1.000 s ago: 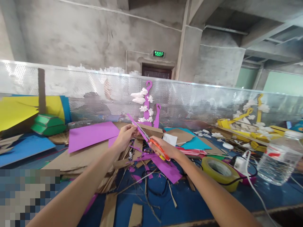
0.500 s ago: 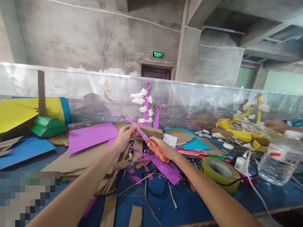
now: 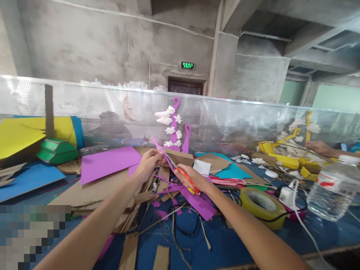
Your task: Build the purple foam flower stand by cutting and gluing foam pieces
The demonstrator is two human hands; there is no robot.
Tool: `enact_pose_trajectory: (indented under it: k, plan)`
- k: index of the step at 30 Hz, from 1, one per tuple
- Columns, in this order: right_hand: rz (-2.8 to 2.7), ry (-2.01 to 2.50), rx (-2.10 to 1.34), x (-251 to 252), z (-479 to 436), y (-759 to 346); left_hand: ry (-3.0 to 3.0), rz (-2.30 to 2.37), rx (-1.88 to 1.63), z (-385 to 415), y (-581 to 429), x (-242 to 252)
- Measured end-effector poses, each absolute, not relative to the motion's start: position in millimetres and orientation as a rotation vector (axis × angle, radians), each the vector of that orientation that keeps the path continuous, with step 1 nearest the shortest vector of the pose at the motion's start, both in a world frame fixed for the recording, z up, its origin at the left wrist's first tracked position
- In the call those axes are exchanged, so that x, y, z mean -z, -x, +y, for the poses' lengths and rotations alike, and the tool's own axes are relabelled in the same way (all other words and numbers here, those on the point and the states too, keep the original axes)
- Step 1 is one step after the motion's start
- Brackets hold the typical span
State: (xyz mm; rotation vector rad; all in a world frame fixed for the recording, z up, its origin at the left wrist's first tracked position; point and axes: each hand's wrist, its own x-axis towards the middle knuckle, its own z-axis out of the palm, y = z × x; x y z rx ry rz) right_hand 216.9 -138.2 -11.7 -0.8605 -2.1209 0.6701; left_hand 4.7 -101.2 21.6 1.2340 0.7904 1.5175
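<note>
Between the fingertips of my left hand (image 3: 151,160) is a narrow purple strip (image 3: 158,145), tilted with its free end up and to the left. My right hand (image 3: 189,176) is wrapped round orange-handled scissors (image 3: 188,180), whose blades lie along the strip. Below both hands are purple scraps (image 3: 198,202) among thin brown strips. A purple sheet (image 3: 109,165) rests on cardboard to the left of my left hand. Behind the hands stands a purple hooked piece (image 3: 174,129) with white flower-like bits on it, beside a shorter purple hooked piece (image 3: 187,137).
A perforated metal screen (image 3: 225,123) runs behind the table. On the right are a tape roll (image 3: 247,202), a white charger with its cord (image 3: 288,195) and a water bottle (image 3: 327,195). Another person's hand (image 3: 320,148) is near yellow pieces (image 3: 287,160). A green block (image 3: 57,150) stands left.
The purple strip and the scissors have shifted only slightly in my hands. At the right, the other person's hand has moved left, and a thin stick now shows near it.
</note>
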Motion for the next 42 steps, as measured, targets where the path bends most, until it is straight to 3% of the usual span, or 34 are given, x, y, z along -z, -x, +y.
enact_pose_trajectory:
  k: [42]
  plan:
    - [-2.151, 0.851, -0.630, 11.2, -136.7, -219.5, -1.267, 0.888, -1.538, -102.9, 1.9, -27.6]
